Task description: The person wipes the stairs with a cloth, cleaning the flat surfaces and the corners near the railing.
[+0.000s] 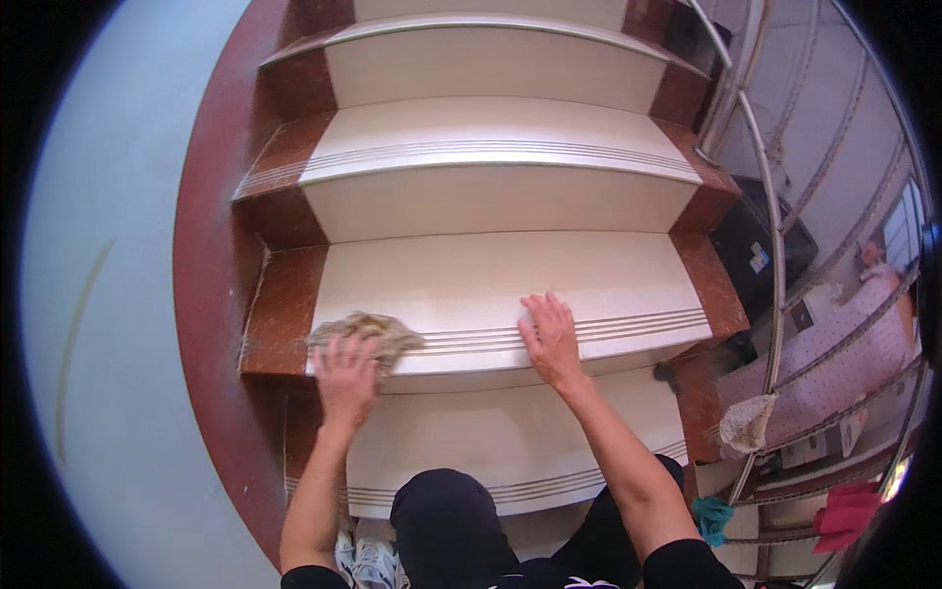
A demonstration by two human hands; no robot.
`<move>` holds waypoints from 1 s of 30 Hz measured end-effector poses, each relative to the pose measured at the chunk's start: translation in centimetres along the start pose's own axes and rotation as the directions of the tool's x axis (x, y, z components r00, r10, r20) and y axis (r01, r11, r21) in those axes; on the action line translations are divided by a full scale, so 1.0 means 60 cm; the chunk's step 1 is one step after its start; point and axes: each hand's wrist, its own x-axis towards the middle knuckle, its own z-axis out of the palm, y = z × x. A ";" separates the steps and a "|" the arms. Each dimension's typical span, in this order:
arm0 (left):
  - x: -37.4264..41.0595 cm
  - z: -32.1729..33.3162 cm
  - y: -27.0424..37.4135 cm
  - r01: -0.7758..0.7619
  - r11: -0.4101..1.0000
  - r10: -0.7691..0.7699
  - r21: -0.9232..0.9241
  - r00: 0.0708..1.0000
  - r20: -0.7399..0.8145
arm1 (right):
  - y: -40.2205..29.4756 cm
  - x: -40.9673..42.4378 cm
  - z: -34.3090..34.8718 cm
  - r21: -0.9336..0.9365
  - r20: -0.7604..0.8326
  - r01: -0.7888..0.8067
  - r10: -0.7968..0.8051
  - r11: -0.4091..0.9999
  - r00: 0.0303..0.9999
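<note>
My left hand (pixel 346 379) lies over a crumpled beige-brown rag (pixel 390 339), pressing it on the left part of a cream stair tread (pixel 456 272), near the front edge. Part of the rag is hidden beneath the fingers. Farther right on the same tread rests my right hand (pixel 550 335), palm down with nothing visible in it. Its fingertips point up the stairs. Dark grooved lines run along the tread's front edge under both hands.
Reddish-brown stone borders (pixel 283 313) flank the steps. Left is a wall with a maroon band (pixel 210 280); right, a metal railing (pixel 774 221) carries a whitish cloth (pixel 747 423), a teal cloth (pixel 712 519) and a red cloth (pixel 846 517). Beyond the railing stands a black box-shaped object (pixel 762 235).
</note>
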 end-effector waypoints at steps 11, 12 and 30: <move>-0.064 0.007 -0.149 0.521 0.849 -0.494 0.088 0.842 -0.217 | -0.211 -0.029 0.069 0.150 0.246 0.261 -0.292 0.954 0.924; -0.050 -0.004 -0.110 0.448 0.894 -0.444 -0.035 0.869 -0.217 | -0.210 -0.026 0.072 0.141 0.248 0.240 -0.269 0.960 0.931; 0.242 0.097 -0.197 0.752 0.654 -0.749 0.086 0.626 0.218 | -0.266 0.016 0.119 0.267 0.273 0.410 -0.477 0.872 0.836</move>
